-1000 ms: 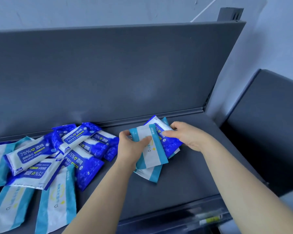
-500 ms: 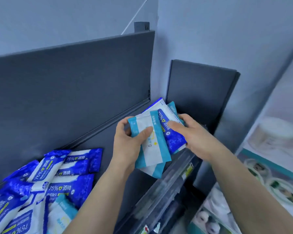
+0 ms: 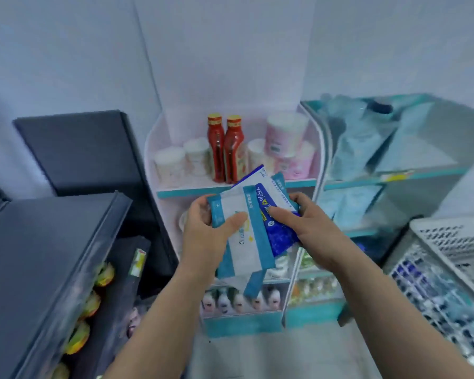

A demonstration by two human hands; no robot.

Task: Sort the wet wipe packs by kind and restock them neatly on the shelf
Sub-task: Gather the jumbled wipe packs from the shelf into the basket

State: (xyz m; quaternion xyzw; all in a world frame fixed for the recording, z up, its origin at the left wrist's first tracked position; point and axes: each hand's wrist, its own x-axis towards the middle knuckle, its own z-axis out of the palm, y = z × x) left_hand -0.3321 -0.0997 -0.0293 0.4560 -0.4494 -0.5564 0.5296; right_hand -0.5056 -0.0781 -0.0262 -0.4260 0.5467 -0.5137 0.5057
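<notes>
Wet wipe packs (image 3: 242, 243), at least two teal, one blue, are overlapping mid-frame. Left hand (image 3: 203, 233) and right hand (image 3: 312, 228) are pinching them.

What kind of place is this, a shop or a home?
Probably a small shop: a display shelf holds two red bottles among rows of tubs, and a yellow label sits on the teal shelf edge.

You're in a small shop. At centre frame a pink display stand (image 3: 150, 149) carries rows of red bottles (image 3: 225, 151) and tubs (image 3: 286, 132). The teal shelving (image 3: 435, 171) at right bears a yellow price tag (image 3: 396, 176). The stocked grey shelf unit (image 3: 39, 255) at left has a price label (image 3: 138, 262) too.
</notes>
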